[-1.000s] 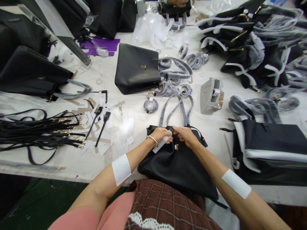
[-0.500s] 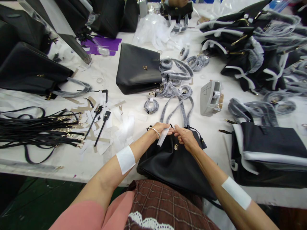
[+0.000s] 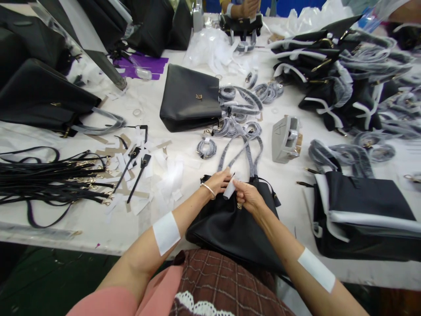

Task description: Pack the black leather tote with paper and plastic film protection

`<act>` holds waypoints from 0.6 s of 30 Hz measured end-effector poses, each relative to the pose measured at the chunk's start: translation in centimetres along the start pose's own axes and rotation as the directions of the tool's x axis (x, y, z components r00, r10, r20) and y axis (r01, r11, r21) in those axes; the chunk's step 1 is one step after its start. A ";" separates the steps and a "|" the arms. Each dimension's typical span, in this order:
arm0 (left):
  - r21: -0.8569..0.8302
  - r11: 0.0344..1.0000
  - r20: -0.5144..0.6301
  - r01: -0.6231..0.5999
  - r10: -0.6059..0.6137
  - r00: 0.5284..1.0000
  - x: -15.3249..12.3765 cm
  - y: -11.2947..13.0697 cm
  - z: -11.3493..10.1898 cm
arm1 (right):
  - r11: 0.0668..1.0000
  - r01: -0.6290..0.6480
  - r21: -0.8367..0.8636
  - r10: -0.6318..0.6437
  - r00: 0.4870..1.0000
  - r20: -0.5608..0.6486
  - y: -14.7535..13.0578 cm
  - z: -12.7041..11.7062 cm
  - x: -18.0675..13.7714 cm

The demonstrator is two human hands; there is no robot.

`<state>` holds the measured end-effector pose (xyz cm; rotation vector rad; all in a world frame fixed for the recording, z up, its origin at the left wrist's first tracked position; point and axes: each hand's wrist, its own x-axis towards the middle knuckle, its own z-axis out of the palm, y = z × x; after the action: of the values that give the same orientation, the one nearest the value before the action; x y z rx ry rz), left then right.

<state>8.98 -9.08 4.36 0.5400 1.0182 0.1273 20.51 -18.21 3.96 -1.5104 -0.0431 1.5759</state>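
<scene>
A black handbag [image 3: 230,228] with a small gold clasp [image 3: 239,205] lies in front of me, its wrapped handles [image 3: 248,153] stretching away over the table. My right hand [image 3: 249,195] is closed above the clasp, pinching a white strip [image 3: 229,189] by its right edge. My left hand [image 3: 219,183], with a bracelet at the wrist, rests at the bag's top edge beside the strip. Its fingers are closed, and what they grip is hidden. A small dark tip shows just above the strip, between the hands. A black tassel [image 3: 276,200] hangs at the bag's right side.
Thin black straps [image 3: 52,177] and paper scraps [image 3: 169,177] lie left. Another black handbag [image 3: 190,98] and a grey tape dispenser [image 3: 281,138] stand beyond. Black bags [image 3: 365,197] are on the right. A co-worker's hand [image 3: 250,8] is at the far side.
The white strip has passed from my left fingers to my right hand. My hands have drawn slightly apart, and the right has come a little lower over the bag.
</scene>
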 end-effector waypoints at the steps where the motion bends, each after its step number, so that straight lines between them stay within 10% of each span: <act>1: 0.071 0.997 -0.011 -0.016 0.017 1.000 -1.0 -0.2 -0.7 | 1.000 0.004 0.021 -0.004 1.000 -0.002 -0.2 -0.1 -0.1; 6: 0.414 0.910 0.036 -0.022 0.008 0.999 -4.8 -2.3 -2.6 | 0.997 0.010 0.080 -0.009 1.000 -0.017 -0.4 0.4 -0.2; 18: 0.349 0.931 -0.001 -0.108 0.115 0.993 -5.5 -4.2 -1.8 | 1.000 0.017 0.020 -0.017 0.999 -0.046 0.1 1.8 -1.0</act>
<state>3.96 -13.94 5.87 0.9236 1.0368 0.0520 18.87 -17.91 5.09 -1.5260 -0.0135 1.5232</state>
